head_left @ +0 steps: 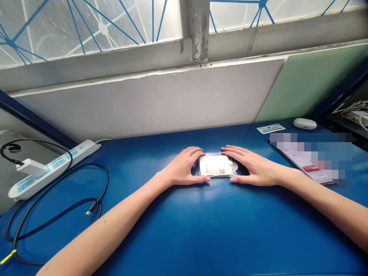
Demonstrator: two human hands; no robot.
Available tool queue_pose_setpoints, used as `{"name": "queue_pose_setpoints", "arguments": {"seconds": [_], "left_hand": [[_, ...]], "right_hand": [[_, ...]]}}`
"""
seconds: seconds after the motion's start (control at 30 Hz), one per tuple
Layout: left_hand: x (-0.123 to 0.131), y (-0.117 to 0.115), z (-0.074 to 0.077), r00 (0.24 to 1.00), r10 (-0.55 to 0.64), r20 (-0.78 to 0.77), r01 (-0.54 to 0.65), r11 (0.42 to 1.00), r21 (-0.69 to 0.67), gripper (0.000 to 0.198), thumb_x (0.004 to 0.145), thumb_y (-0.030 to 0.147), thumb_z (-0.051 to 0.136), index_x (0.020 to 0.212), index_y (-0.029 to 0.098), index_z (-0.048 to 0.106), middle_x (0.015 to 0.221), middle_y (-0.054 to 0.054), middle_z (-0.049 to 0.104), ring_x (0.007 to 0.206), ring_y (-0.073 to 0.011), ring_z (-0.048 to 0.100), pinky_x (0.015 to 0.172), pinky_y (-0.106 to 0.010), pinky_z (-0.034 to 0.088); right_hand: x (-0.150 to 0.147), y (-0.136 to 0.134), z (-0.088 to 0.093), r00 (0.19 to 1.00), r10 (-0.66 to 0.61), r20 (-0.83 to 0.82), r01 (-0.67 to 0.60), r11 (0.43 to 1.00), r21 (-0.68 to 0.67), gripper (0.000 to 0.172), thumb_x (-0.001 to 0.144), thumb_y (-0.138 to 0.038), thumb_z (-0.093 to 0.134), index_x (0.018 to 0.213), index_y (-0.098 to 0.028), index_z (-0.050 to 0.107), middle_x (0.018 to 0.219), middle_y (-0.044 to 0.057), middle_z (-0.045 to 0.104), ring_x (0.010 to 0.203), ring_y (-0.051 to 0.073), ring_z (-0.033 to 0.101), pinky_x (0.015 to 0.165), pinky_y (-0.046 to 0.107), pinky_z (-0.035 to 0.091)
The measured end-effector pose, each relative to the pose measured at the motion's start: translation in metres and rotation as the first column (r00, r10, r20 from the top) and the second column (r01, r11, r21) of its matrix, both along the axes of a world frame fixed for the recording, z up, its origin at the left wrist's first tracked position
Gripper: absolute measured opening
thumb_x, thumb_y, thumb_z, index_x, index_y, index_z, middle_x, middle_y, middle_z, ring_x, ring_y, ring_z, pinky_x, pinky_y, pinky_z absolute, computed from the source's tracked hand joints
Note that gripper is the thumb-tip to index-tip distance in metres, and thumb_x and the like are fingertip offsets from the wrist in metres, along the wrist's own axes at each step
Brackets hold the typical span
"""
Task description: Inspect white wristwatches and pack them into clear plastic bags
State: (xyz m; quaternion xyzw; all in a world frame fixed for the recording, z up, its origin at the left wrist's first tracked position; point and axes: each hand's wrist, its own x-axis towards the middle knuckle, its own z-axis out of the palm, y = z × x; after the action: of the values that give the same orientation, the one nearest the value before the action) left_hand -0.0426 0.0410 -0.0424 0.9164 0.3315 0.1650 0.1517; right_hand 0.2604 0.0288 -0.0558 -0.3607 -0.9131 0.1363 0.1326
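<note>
Head view: power strip (48,168) and black cable (57,207) at far left of blue table (201,230). Left hand (181,168) flat, unclenched, touching packet (215,165) left edge. Packet lies mid-table between hands. Right hand (255,166) flat on right edge. Papers (310,165) right.

A blue counter (201,230) runs up to a white back panel (149,103), with a green panel (310,84) to its right and a window (86,27) above. At far left lies a white power strip (54,166) with a white adapter (31,167) plugged in. A black cable (57,218) loops on the near left. At far right sit a white oval case (305,123), a small label (270,128) and printed papers (310,165), partly blurred.
</note>
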Motion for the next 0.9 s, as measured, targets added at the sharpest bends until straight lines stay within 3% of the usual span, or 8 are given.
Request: {"name": "queue_pose_setpoints", "arguments": {"seconds": [0.17,0.4,0.57,0.73,0.9], "left_hand": [[0.002,-0.0011,0.0013,1.0,0.021,0.008,-0.021,1.0,0.0,0.073,0.074,0.063,0.075,0.129,0.018,0.054,0.14,-0.018,0.054,0.135,-0.0352,0.046,0.112,-0.051,0.039],[0.0031,-0.0016,-0.0004,0.998,0.051,-0.023,-0.051,0.999,0.008,0.065,0.076,0.051,0.074,0.125,0.014,0.054,0.14,-0.02,0.054,0.134,-0.0339,0.047,0.112,-0.048,0.04],[0.0041,-0.0025,0.0015,0.998,0.055,-0.022,-0.055,0.999,0.0,0.067,0.075,0.051,0.075,0.126,0.013,0.054,0.139,-0.02,0.054,0.133,-0.0348,0.048,0.111,-0.049,0.041],[0.0036,-0.0019,0.0005,0.999,0.047,-0.011,-0.047,0.999,-0.006,0.067,0.077,0.055,0.072,0.128,0.015,0.054,0.14,-0.02,0.055,0.133,-0.0351,0.048,0.11,-0.05,0.041],[0.0028,-0.0014,-0.0014,0.998,0.044,-0.033,-0.044,0.999,0.019,0.07,0.079,0.056,0.071,0.13,0.011,0.054,0.141,-0.02,0.054,0.134,-0.0338,0.048,0.112,-0.047,0.04]], "right_hand": [[-0.0023,0.0012,0.002,0.999,-0.035,-0.019,0.034,0.999,-0.021,0.082,0.081,-0.061,0.067,0.148,-0.018,0.044,0.154,0.019,0.045,0.143,0.04,0.037,0.112,0.06,0.04],[0.0,0.0017,0.002,0.999,-0.042,0.022,0.042,0.999,0.004,0.087,0.085,-0.06,0.063,0.153,-0.014,0.035,0.153,0.021,0.045,0.142,0.039,0.04,0.111,0.058,0.041],[0.0006,0.0017,-0.0014,0.999,-0.033,-0.016,0.034,0.998,0.053,0.078,0.088,-0.054,0.06,0.153,-0.019,0.036,0.151,0.018,0.049,0.14,0.039,0.043,0.111,0.06,0.04],[-0.0002,0.0018,-0.0068,0.998,-0.054,-0.023,0.056,0.993,0.108,0.083,0.088,-0.056,0.06,0.155,-0.02,0.031,0.154,0.019,0.045,0.14,0.04,0.042,0.109,0.061,0.042],[-0.0003,0.0022,-0.0055,0.999,-0.043,0.009,0.041,0.994,0.106,0.075,0.089,-0.056,0.059,0.151,-0.018,0.04,0.154,0.02,0.044,0.142,0.04,0.04,0.11,0.059,0.042]]}}
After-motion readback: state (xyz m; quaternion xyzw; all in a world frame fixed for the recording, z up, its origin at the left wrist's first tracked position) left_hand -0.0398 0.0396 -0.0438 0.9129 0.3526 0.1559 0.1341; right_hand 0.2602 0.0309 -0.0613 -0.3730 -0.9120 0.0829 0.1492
